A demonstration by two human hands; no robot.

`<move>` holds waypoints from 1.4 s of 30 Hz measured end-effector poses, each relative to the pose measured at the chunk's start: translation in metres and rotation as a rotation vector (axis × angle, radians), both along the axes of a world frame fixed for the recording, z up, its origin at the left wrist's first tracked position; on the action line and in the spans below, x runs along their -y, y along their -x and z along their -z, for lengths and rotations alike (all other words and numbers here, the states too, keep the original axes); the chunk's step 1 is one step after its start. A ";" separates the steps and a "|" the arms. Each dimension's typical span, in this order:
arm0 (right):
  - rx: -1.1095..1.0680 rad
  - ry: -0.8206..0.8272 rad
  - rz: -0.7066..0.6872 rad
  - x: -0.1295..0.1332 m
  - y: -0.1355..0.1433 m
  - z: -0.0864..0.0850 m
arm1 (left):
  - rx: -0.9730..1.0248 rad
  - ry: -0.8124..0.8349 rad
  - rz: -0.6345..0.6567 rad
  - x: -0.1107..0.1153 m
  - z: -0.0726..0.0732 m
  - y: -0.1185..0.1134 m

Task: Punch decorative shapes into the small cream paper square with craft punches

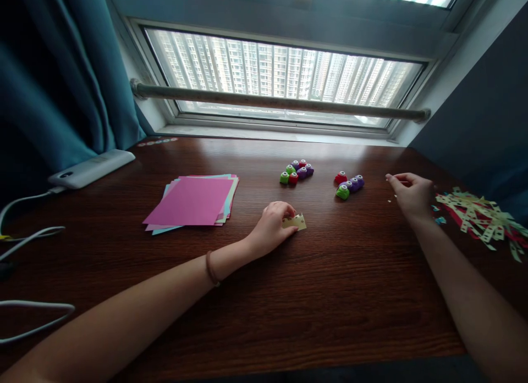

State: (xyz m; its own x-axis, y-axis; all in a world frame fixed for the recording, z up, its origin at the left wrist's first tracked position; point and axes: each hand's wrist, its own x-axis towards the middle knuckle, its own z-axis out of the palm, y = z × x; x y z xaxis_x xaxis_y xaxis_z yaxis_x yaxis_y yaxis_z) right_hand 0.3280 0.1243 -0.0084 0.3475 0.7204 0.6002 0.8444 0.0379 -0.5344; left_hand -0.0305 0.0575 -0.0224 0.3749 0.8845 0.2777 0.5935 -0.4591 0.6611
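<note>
My left hand (274, 226) is closed on a small pale yellow paper piece (300, 222) with a notched edge, just above the middle of the desk. Farther right, my right hand (412, 193) is raised a little, its thumb and forefinger pinched together; anything between them is too small to make out. Tiny scraps (390, 201) lie just below those fingertips. Small craft punches in green, red and purple stand in two groups beyond my hands, one group (302, 172) near the centre and the other (350, 185) nearer my right hand.
A stack of coloured paper (193, 201) lies left of my left hand. Cut strips (482, 215) are heaped at the right. A white device (93, 168) with cables sits at the far left, near the curtain (82, 70). Behind the brown desk (330, 306) is a window.
</note>
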 end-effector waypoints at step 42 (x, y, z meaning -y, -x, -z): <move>-0.559 0.467 -0.849 0.082 0.170 0.017 | 0.265 0.125 0.026 -0.005 0.000 0.003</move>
